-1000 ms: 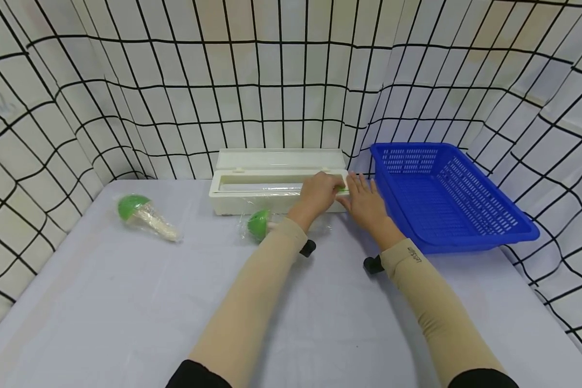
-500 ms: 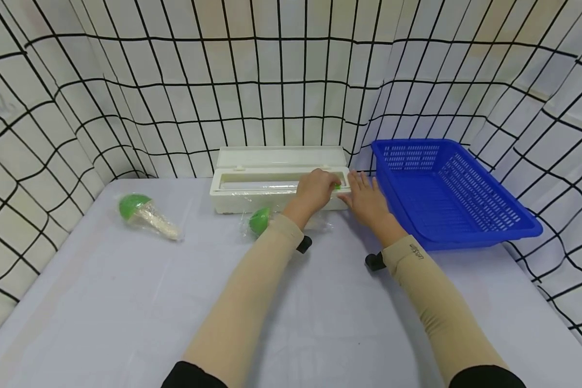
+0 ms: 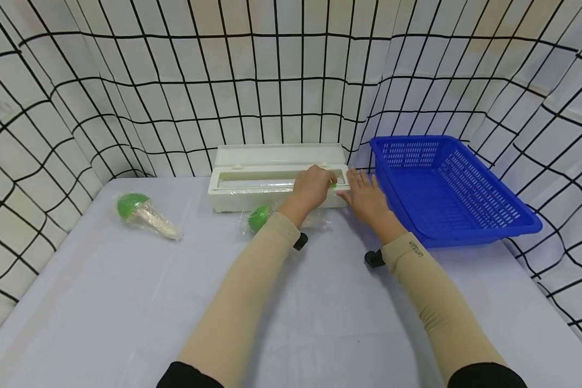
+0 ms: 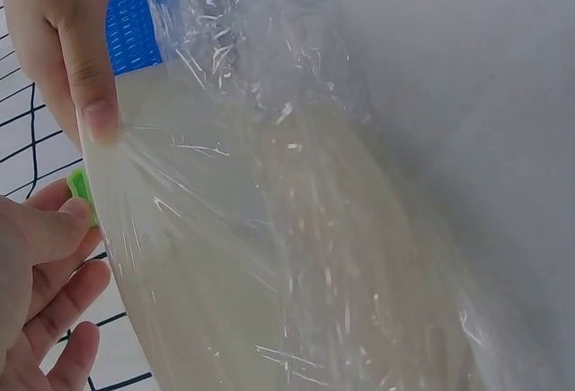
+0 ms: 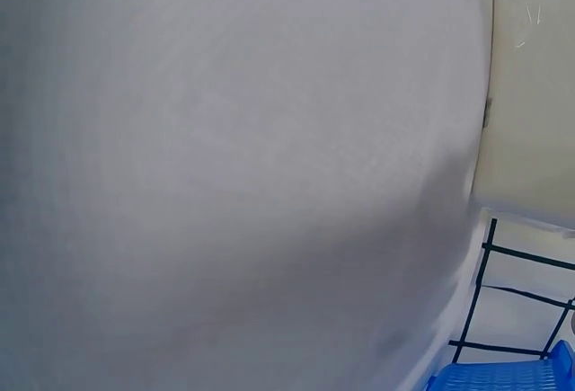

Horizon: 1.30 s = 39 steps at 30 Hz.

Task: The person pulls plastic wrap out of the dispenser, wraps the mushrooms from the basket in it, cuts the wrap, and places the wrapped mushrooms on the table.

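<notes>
A long white cling film dispenser (image 3: 262, 202) stands at the back of the table, its lid tilted back and the roll showing inside. Clear cling film (image 4: 225, 202) hangs over its front. My left hand (image 3: 311, 186) pinches a small green slide cutter (image 4: 81, 195) at the dispenser's edge, right of the middle. Beside it, my right hand (image 3: 368, 199) lies with straight fingers on the right end, the thumb pressing the film at the edge. A green-topped item (image 3: 259, 218) in clear film lies in front of the dispenser, partly hidden by my left arm.
Another wrapped item with a green top and whitish stem (image 3: 147, 214) lies at the table's left. A blue perforated basket (image 3: 465, 237) stands right of the dispenser. Black wire mesh (image 3: 281, 81) encloses the back and sides of the white table (image 3: 126, 302).
My left hand has slid a little to the left along the dispenser's edge with the green cutter. The right hand has stayed at the right end. The view has shifted slightly.
</notes>
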Each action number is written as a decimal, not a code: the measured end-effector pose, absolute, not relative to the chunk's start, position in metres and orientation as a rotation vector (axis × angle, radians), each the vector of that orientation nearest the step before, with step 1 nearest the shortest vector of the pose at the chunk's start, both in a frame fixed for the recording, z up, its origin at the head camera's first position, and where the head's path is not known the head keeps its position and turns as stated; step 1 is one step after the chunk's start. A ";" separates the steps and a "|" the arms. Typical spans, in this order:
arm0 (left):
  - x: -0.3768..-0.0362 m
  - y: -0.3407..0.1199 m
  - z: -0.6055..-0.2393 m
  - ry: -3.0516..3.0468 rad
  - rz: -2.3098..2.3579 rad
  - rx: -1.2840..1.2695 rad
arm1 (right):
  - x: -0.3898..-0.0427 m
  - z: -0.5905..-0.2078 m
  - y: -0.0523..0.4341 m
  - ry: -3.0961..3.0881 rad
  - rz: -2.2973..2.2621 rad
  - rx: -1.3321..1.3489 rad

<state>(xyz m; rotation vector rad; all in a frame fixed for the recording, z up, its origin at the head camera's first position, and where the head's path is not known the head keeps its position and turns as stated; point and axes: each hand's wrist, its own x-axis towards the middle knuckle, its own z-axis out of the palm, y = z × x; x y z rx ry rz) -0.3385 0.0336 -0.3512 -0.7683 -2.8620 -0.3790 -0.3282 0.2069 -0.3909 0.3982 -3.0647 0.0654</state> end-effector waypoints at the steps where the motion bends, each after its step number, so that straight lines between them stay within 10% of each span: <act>1: -0.338 0.033 -0.350 -2.861 -0.370 -0.771 | -0.328 -0.391 0.207 -3.066 0.062 0.396; 39: -0.325 -0.047 -0.340 -2.963 -0.539 -0.715 | -0.327 -0.385 0.209 -3.146 0.378 0.499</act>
